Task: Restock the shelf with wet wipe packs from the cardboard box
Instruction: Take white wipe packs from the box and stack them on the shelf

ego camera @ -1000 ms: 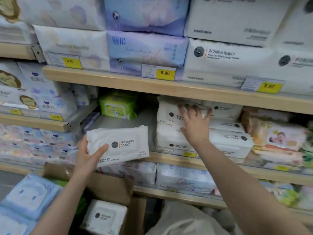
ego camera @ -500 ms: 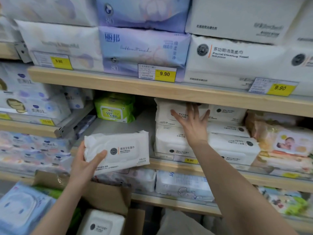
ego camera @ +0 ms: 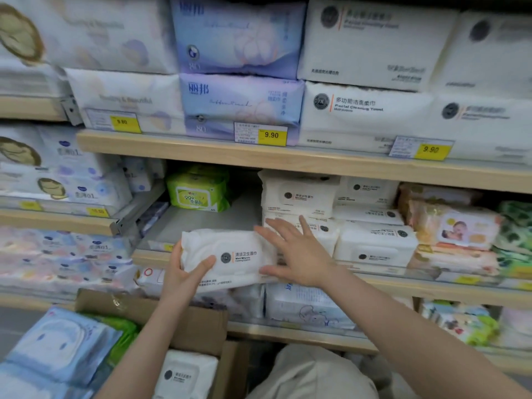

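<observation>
A white wet wipe pack (ego camera: 230, 256) is held at the front edge of the middle shelf (ego camera: 201, 223). My left hand (ego camera: 184, 276) grips its left end, thumb across the front. My right hand (ego camera: 293, 251) has straight spread fingers at the pack's right end, thumb under its lower right corner. Stacked white packs of the same kind (ego camera: 299, 194) fill the shelf just right of the pack. Below, the cardboard box (ego camera: 184, 321) stands open with another white pack (ego camera: 184, 375) inside.
A green wipe pack (ego camera: 198, 191) sits at the back of the shelf gap. Baby wipe packs (ego camera: 457, 228) lie to the right. Large tissue packs (ego camera: 239, 99) fill the upper shelf. Blue packs (ego camera: 57, 347) lie at the lower left by the box.
My right hand left the stacked white packs and came down to the right end of the held pack. My left hand carried the pack right and toward the shelf edge.
</observation>
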A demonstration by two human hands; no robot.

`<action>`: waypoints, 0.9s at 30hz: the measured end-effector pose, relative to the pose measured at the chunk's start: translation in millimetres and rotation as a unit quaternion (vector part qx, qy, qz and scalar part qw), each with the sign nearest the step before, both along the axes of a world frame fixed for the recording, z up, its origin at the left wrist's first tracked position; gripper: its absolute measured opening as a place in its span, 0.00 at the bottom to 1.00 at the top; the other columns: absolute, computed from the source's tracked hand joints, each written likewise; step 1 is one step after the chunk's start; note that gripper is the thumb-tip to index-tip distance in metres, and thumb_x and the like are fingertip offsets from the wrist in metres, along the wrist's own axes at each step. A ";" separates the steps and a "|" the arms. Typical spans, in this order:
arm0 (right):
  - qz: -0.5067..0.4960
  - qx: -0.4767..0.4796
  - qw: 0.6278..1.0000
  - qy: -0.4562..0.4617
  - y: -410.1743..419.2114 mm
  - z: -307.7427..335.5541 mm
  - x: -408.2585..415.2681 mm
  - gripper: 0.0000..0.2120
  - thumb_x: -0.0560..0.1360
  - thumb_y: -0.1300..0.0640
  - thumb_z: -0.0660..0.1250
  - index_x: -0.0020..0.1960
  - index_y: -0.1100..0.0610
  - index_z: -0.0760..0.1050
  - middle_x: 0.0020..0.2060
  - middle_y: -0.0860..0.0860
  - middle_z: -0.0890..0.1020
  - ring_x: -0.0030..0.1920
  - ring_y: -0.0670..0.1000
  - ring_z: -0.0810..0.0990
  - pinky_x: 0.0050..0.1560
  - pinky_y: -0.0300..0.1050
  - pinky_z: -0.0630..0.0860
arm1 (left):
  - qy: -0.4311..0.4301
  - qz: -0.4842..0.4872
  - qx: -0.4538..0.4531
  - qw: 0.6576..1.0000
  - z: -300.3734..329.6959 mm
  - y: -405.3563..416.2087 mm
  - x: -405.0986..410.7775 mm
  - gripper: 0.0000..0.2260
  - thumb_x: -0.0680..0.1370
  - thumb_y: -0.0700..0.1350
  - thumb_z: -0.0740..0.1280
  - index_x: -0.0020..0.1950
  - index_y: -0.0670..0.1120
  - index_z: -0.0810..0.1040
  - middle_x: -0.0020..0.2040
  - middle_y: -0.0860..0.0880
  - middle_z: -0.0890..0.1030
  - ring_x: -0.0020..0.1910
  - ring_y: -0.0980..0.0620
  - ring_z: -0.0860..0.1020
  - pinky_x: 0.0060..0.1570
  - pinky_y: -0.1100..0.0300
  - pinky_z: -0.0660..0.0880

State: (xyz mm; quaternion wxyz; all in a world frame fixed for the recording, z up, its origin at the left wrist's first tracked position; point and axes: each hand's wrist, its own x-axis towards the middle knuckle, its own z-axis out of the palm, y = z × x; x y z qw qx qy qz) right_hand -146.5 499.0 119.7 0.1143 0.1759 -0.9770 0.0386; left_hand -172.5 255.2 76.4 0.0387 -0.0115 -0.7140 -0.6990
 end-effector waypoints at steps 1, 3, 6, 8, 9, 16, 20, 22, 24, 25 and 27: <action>0.018 0.027 0.999 -0.009 -6.7 -0.7 4.3 0.43 0.70 0.31 0.59 0.77 0.46 0.46 0.76 0.52 0.54 0.76 0.53 0.50 0.72 0.62 0.38 | 0.003 0.008 0.001 1.000 2.2 -0.1 3.0 0.31 0.71 0.40 0.75 0.69 0.52 0.65 0.61 0.50 0.75 0.60 0.51 0.74 0.55 0.61 0.69; 0.037 0.065 0.997 -0.020 -23.4 -6.0 7.8 0.52 0.66 0.32 0.67 0.77 0.49 0.40 0.75 0.56 0.53 0.76 0.55 0.49 0.73 0.64 0.42 | 0.016 0.008 -0.001 1.000 7.8 0.5 12.4 0.29 0.72 0.39 0.73 0.68 0.50 0.66 0.60 0.49 0.76 0.57 0.52 0.76 0.51 0.64 0.71; 0.047 0.076 0.995 0.042 -48.7 -13.2 6.3 0.56 0.60 0.37 0.73 0.75 0.50 0.42 0.71 0.60 0.61 0.71 0.62 0.60 0.69 0.68 0.55 | 0.026 -0.004 -0.001 1.000 14.7 -0.8 21.1 0.27 0.72 0.38 0.72 0.67 0.52 0.66 0.58 0.50 0.76 0.52 0.57 0.77 0.44 0.69 0.72; 0.041 0.063 0.993 0.088 -53.3 -12.2 5.3 0.53 0.59 0.37 0.70 0.75 0.54 0.48 0.65 0.60 0.68 0.64 0.62 0.68 0.65 0.68 0.63 | 0.026 -0.009 0.001 1.000 16.8 -0.8 21.3 0.28 0.72 0.39 0.72 0.68 0.52 0.65 0.59 0.51 0.76 0.53 0.56 0.76 0.43 0.70 0.72; 0.036 0.058 0.992 0.107 -51.7 -10.5 6.2 0.52 0.58 0.36 0.67 0.74 0.55 0.51 0.62 0.60 0.70 0.61 0.62 0.70 0.63 0.66 0.66 | 0.027 -0.018 -0.002 0.999 19.1 -0.1 21.1 0.29 0.72 0.39 0.72 0.69 0.51 0.65 0.59 0.51 0.76 0.53 0.57 0.77 0.42 0.70 0.73; -0.044 0.072 0.982 0.169 4.4 1.5 21.3 0.51 0.58 0.30 0.68 0.73 0.54 0.57 0.58 0.58 0.73 0.55 0.59 0.73 0.58 0.61 0.68 | 0.019 -0.103 -0.027 0.994 35.1 47.1 -1.7 0.14 0.82 0.56 0.51 0.61 0.56 0.72 0.55 0.53 0.79 0.55 0.51 0.77 0.55 0.53 0.75; -0.111 0.133 0.969 0.176 59.4 9.7 28.6 0.53 0.55 0.35 0.74 0.72 0.54 0.59 0.57 0.59 0.73 0.55 0.59 0.71 0.57 0.62 0.69 | 0.089 -0.109 -0.147 0.979 22.3 80.4 -20.9 0.17 0.84 0.48 0.49 0.69 0.48 0.68 0.65 0.51 0.72 0.68 0.51 0.68 0.66 0.58 0.62; -0.148 0.149 0.963 0.168 83.7 12.3 34.0 0.56 0.50 0.39 0.78 0.72 0.54 0.60 0.56 0.59 0.74 0.54 0.58 0.69 0.57 0.62 0.70 | 0.168 -0.121 -0.254 0.945 12.0 91.9 -30.5 0.18 0.82 0.46 0.53 0.70 0.42 0.68 0.68 0.46 0.70 0.68 0.49 0.67 0.66 0.64 0.58; -0.181 0.160 0.956 0.168 109.5 13.7 38.7 0.57 0.47 0.41 0.79 0.71 0.54 0.61 0.55 0.59 0.75 0.53 0.59 0.69 0.56 0.63 0.71 | 0.239 -0.142 -0.356 0.892 4.5 108.0 -40.1 0.22 0.78 0.50 0.53 0.69 0.42 0.70 0.68 0.44 0.70 0.68 0.46 0.67 0.67 0.60 0.60; -0.195 0.167 0.952 0.166 121.5 14.6 40.5 0.58 0.46 0.42 0.79 0.71 0.54 0.61 0.54 0.60 0.75 0.53 0.59 0.70 0.56 0.63 0.71 | 0.286 -0.145 -0.406 0.856 -0.2 117.7 -47.4 0.24 0.77 0.51 0.52 0.69 0.43 0.70 0.68 0.43 0.71 0.68 0.45 0.67 0.68 0.54 0.62; -0.216 0.185 0.945 0.161 143.6 15.7 42.4 0.58 0.45 0.43 0.80 0.71 0.54 0.61 0.55 0.61 0.75 0.53 0.61 0.73 0.56 0.65 0.70 | 0.347 -0.160 -0.485 0.787 -4.0 139.4 -57.1 0.25 0.75 0.53 0.51 0.70 0.46 0.69 0.70 0.43 0.69 0.70 0.43 0.66 0.71 0.45 0.59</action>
